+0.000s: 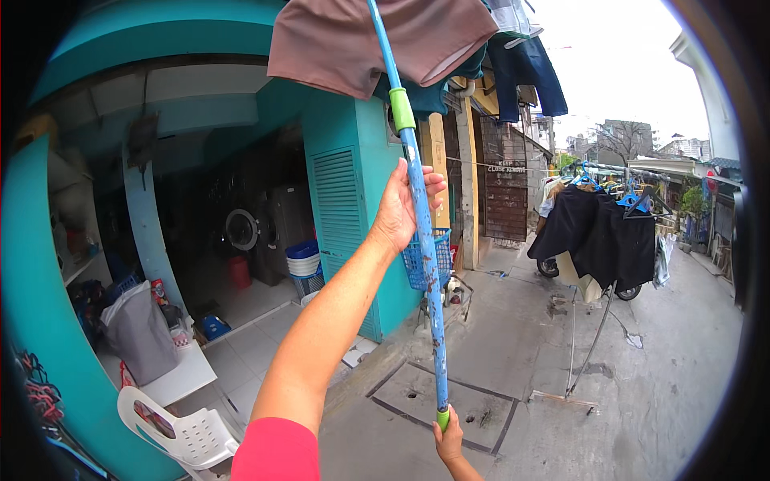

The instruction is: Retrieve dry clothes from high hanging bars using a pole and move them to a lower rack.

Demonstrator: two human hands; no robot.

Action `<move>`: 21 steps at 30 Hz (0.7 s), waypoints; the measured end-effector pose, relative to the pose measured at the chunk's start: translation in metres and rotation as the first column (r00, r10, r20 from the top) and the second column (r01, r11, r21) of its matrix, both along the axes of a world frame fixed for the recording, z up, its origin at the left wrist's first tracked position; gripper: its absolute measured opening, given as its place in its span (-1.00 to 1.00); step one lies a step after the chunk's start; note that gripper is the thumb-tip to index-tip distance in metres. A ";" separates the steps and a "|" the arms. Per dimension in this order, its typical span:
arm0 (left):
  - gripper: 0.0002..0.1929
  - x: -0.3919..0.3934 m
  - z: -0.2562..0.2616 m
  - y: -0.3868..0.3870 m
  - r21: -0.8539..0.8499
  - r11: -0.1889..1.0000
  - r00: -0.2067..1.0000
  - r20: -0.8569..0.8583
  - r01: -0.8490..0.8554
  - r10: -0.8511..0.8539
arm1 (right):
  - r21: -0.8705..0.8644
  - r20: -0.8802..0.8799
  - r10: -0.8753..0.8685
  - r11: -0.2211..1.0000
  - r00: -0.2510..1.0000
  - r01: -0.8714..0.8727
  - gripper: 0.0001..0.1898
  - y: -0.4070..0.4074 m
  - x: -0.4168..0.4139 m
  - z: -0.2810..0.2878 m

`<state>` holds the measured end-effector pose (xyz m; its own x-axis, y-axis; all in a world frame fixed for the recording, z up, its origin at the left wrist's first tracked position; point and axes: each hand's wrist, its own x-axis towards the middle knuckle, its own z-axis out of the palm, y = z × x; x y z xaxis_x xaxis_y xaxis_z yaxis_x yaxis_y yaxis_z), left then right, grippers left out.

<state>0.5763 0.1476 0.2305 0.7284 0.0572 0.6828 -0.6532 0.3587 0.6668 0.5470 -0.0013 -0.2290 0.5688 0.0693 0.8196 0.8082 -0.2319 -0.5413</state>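
A long blue telescopic pole (425, 228) with chipped paint rises upright before me, its top beyond the picture's upper edge. My right hand (449, 438) grips its lower end at a green cap (443, 419). Higher up, my left hand (400, 207) holds the shaft loosely, palm towards me, fingers passing behind it. Just above that hand is a green collar (402, 108), where a thinner section begins. Brown-pink shorts (325, 45) hang overhead behind the pole; how they are held up is out of view. Dark blue jeans (529, 78) hang further right.
On the right, a clothes rack (571, 385) carries black garments (601, 234) on hangers. A blue plastic basket (442, 258) is beside the teal wall (379, 240). A white plastic chair (192, 433) and a table (180, 373) with a grey hamper (141, 333) stand at left.
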 end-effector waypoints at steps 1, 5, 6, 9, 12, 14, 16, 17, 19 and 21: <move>-0.46 -0.006 -0.012 0.003 -0.013 1.000 1.000 -0.018 -0.013 0.013 | -0.069 -0.198 0.044 0.996 0.979 -0.059 -0.46 -0.007 -0.008 -0.026; -0.69 -0.043 -0.051 0.015 -0.071 0.994 0.995 -0.056 -0.089 0.085 | -0.339 -0.653 -0.048 0.911 0.756 -0.236 -0.49 -0.038 -0.018 -0.138; -0.75 -0.054 -0.066 0.019 -0.025 0.973 0.972 -0.060 -0.228 0.227 | -0.357 -0.660 -0.028 0.891 0.751 -0.280 -0.49 -0.039 -0.020 -0.145; -0.85 -0.080 -0.150 0.028 0.049 0.863 0.855 -0.117 -0.503 0.506 | -0.209 -0.620 0.151 0.914 0.770 -0.348 -0.48 -0.030 -0.024 -0.131; -0.84 -0.118 -0.257 0.018 0.092 0.692 0.662 -0.226 -0.716 0.715 | 0.087 -0.383 0.548 0.823 0.744 -0.561 -0.42 0.016 -0.048 -0.018; -0.80 -0.145 -0.321 0.009 0.077 0.608 0.574 -0.255 -0.790 0.778 | 0.018 -0.569 0.594 0.701 0.569 -0.713 -0.48 0.034 -0.069 0.044; -0.77 -0.168 -0.345 -0.011 0.047 0.575 0.541 -0.286 -0.817 0.791 | -0.111 -0.556 0.541 0.704 0.631 -0.701 -0.54 0.032 -0.079 0.016; -0.72 -0.187 -0.347 -0.016 0.276 0.494 0.400 -0.332 -0.825 0.854 | -0.221 -0.505 0.497 0.716 0.706 -0.662 -0.60 0.033 -0.086 0.004; -0.64 -0.235 -0.334 -0.019 0.635 0.242 0.064 -0.290 -0.734 0.955 | -0.182 -0.521 0.544 0.681 0.657 -0.709 -0.70 0.023 -0.099 -0.014; -0.59 -0.291 -0.302 -0.012 0.614 -0.272 -0.332 0.017 -0.741 0.943 | -0.097 -0.620 0.604 0.574 0.501 -0.813 -0.73 0.009 -0.098 -0.035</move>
<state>0.2853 0.1359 -0.0718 0.1136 0.8022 0.5862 0.3403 -0.5858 0.7356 0.4492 0.0080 -0.2641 0.4724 0.8362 0.2787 0.4322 0.0558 -0.9000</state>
